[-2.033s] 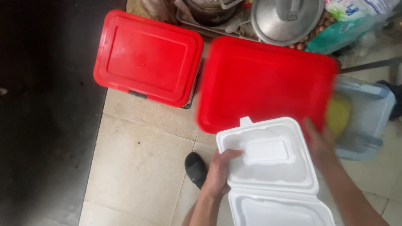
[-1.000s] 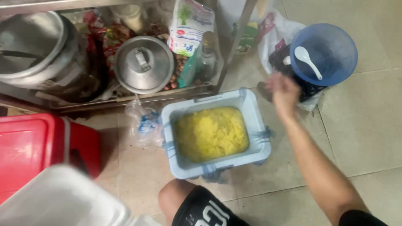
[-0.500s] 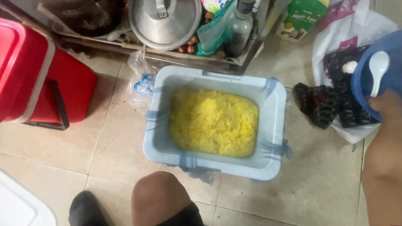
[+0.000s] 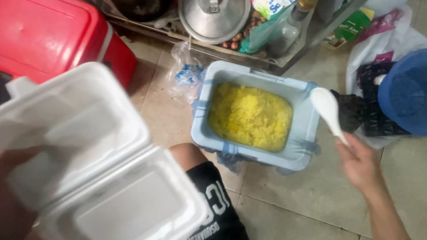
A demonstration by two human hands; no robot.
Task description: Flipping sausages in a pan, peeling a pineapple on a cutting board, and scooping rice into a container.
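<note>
White plastic serving spoon [image 4: 328, 111] held in the right hand [image 4: 361, 163], fingers closed on the handle's near end, bowl of the spoon pointing far and left, poised just over the right rim of the pale blue rectangular plastic tub [image 4: 307, 133]. Tub sits on the tiled floor [image 4: 311, 200], filled with yellow rice [image 4: 250, 116]; spoon not touching the rice.

Open white foam clamshell box [image 4: 98, 169] fills the near left, blurred. Left hand [image 4: 13, 186] at its left edge, under the lid half; grip looks closed on the box but blur hides the fingers.

Person's bare knee and black shorts [image 4: 213, 204] between box and tub. Red plastic cooler [image 4: 53, 40] far left. Metal pot lid [image 4: 214, 18] on the low shelf beyond the tub, clear bag [image 4: 184, 73] crumpled beside the tub's far left corner. Blue round bowl [image 4: 407, 93] at right edge, over white bags and dark items.

Against half a second back: spoon has left the blue bowl and is now in the hand by the tub; foam box has come up large into view.
</note>
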